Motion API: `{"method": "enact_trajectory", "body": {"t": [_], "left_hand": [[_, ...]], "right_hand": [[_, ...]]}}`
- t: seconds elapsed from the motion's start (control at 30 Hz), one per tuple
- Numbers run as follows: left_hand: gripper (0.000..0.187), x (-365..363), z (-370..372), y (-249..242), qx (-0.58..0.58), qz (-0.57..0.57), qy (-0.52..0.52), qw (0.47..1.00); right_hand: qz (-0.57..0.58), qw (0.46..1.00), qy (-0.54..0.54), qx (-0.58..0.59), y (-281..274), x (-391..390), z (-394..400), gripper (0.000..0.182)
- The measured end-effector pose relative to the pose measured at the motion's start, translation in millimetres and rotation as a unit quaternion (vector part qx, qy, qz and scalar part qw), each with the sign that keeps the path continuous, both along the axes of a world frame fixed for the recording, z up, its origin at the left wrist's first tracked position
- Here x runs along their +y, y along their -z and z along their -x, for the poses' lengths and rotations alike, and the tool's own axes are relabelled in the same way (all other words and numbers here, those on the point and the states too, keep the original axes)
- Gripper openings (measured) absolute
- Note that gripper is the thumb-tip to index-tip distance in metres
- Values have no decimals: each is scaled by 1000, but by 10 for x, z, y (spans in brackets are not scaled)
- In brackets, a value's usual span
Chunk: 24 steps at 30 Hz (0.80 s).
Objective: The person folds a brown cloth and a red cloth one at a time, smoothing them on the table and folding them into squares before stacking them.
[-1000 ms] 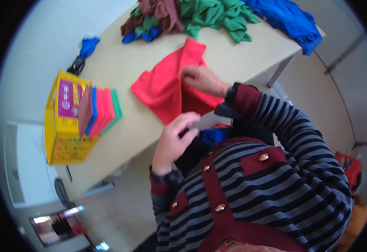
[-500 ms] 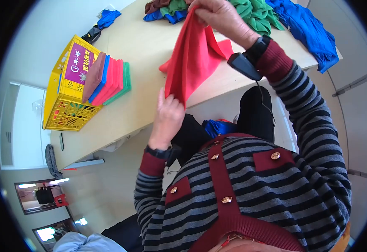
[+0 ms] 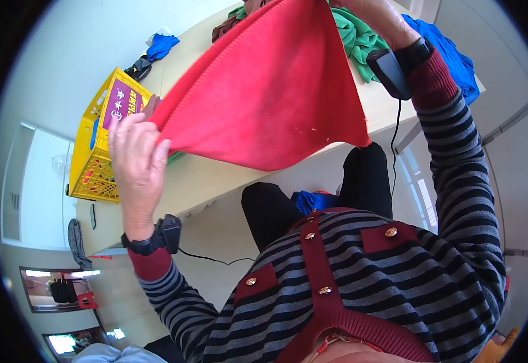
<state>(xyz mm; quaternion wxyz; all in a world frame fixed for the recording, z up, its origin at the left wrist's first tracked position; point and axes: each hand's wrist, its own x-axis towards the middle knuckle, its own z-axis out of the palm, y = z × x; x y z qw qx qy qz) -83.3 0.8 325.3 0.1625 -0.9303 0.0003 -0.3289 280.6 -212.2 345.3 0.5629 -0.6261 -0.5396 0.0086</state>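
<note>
A red cloth hangs spread in the air over the table, stretched between my hands. My left hand is closed on its left corner, in front of the yellow crate. At the top edge of the view, my right hand grips the upper right part of the cloth; its fingertips are cut off or hidden. One loose corner droops near my knee. The cloth and my left hand hide most of the folded cloth stack beside the crate, leaving a brown edge showing.
Crumpled green cloth and blue cloth lie at the far right of the table. A small blue cloth lies at the far left. Black cables hang from both wrist devices. Another blue cloth is between my knees.
The red cloth has gone from hanging in folds to spread wide. My left hand has moved left and up with its corner; my right hand has moved up and right.
</note>
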Motion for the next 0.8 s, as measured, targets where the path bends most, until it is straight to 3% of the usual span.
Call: {"method": "enact_trajectory", "body": {"t": [0.13,0.27,0.47,0.57,0.73,0.8], "left_hand": [[16,100,-26,-158,-20,-18,-10,1000],[14,169,-36,-143,-34,-1,-24,999],[15,257,29,-92,-38,-20,-36,998],[17,337,107,-132,6,178,-38,983],[16,511,212,-175,-14,328,-5,944],[14,499,237,-161,-61,429,38,900]], "right_hand": [[-37,996,-72,38,7,-103,-12,16],[-3,999,3,-32,64,-185,29,15],[5,999,-37,-4,103,-182,103,15],[29,999,-24,12,40,-202,183,15],[-3,994,-83,73,83,-208,201,15],[8,991,-90,100,49,-278,329,15]]}}
